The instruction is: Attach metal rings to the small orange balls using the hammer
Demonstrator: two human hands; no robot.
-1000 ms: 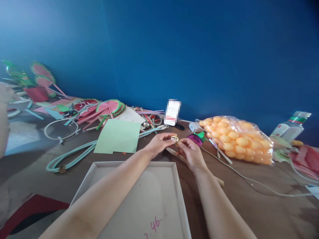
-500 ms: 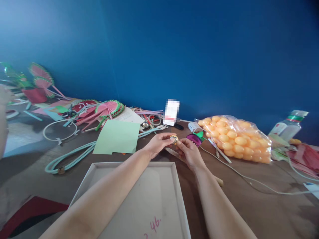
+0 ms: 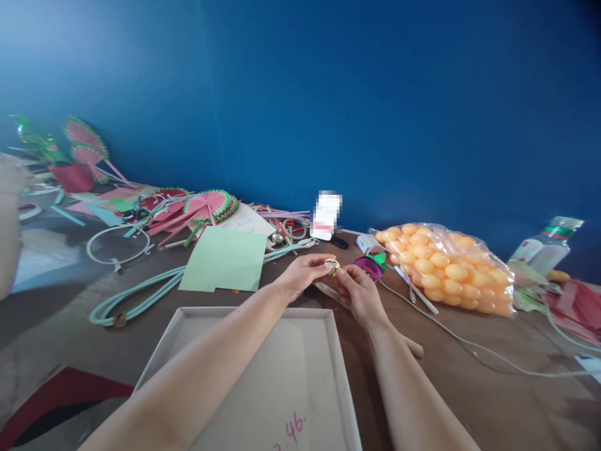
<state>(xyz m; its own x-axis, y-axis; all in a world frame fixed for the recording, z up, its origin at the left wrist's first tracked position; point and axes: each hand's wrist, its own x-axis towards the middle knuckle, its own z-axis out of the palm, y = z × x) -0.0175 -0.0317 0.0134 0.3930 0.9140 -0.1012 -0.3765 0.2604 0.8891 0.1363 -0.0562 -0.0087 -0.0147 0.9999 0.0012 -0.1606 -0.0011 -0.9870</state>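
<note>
Well, the biggest thing I can see is the blue wall at the back. Next comes the brown desk, with lots of bits lying on it. Close to me is a flat, pale tray with low sides and pink writing inside, and my left arm goes across over it. To the right there is a clear bag full of round orange balls. A light green sheet is on the far side of the tray, on top of part of the pale tubes. A see-through bottle leans over at the far right. My left hand is pinched on the small shiny thing. My right hand has its fingertips bent in at the thing's right edge, but I can't tell if they grip it. A pink and green paper fan lies to the left. The white phone is near the wall, and its screen is blurred. Smallest of all is the small shiny thing, gold and silver, up between my two hands, just past the tray.
</note>
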